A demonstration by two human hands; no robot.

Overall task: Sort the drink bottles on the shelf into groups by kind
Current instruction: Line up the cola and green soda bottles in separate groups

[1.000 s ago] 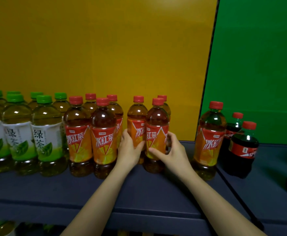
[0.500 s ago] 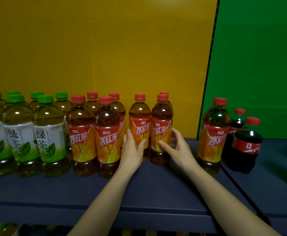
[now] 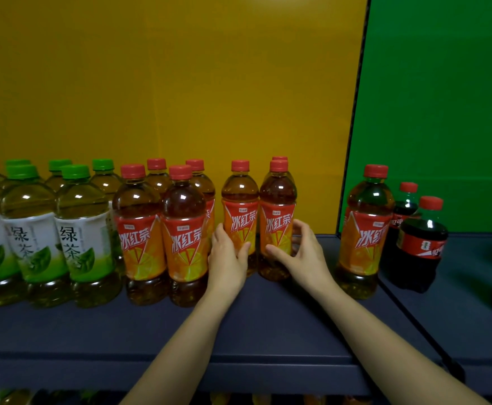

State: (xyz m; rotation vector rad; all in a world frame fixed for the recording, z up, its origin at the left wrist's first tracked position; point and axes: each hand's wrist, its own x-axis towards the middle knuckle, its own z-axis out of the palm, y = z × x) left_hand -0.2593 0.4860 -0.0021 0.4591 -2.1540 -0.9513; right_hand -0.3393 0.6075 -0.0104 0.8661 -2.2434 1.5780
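Head view: left hand (image 3: 228, 260) fingers curl round left tea (image 3: 240, 217), and right hand (image 3: 303, 254) fingers curl round right tea (image 3: 276, 220). Both upright, mid-shelf (image 3: 268, 331), gap from red group (image 3: 163, 244) at left. Step, likely: joining pair to group. Next: slide left, keep upright. Stray tea (image 3: 364, 238) beside colas (image 3: 419, 244) not yet sorted. Smooth clear plastic, rounded shoulders, glossy labels.

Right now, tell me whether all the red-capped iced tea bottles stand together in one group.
No: one iced tea bottle stands apart, beside the cola bottles.
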